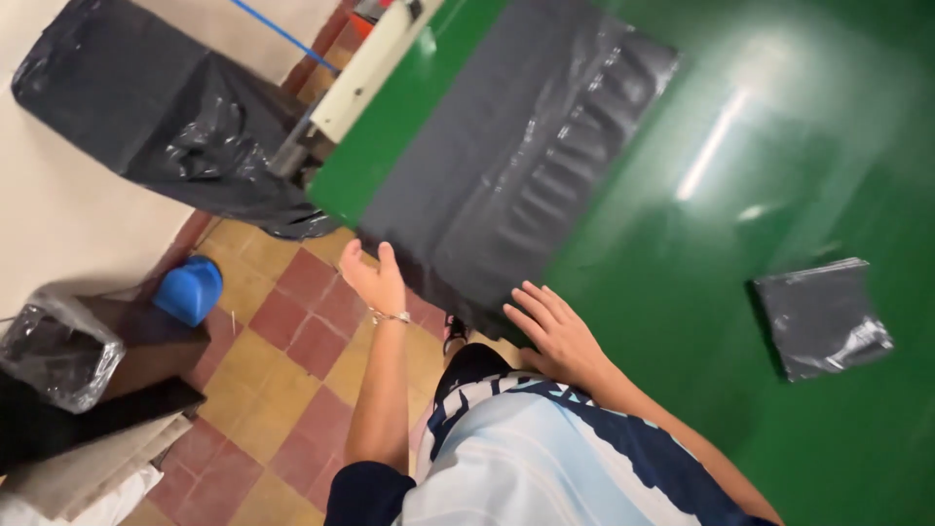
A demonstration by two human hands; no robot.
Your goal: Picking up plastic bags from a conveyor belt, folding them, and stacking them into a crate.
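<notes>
A glossy green table (779, 146) fills the right and top of the head view, w/ light streaks on its surface. Across it lies a long black plastic sheet (506, 156), spread flat, ribbed w/ fold lines, its near end hanging just over the table edge. At upper left a bulky black bag (146, 107) sits against a cream wall, beside a pale board (365, 73) at the table's far end. Below, a checkered red-and-yellow tile floor (282, 390).

The person, in a blue-and-white shirt (545, 448), stands at the table edge. Right hand (555, 331) rests palm-down, fingers spread wide, on the sheet's near corner; it grips nothing. Left hand (375, 278), wearing a thin bracelet (392, 317), is open, palm up-ish, at the sheet's hanging edge, off the table; can't tell if it touches the plastic.

Well apart, at right on the table, a small folded black bag (823, 317). Far left: a clear-lined bin (58, 351) and a blue plastic object (190, 289) on the floor.
</notes>
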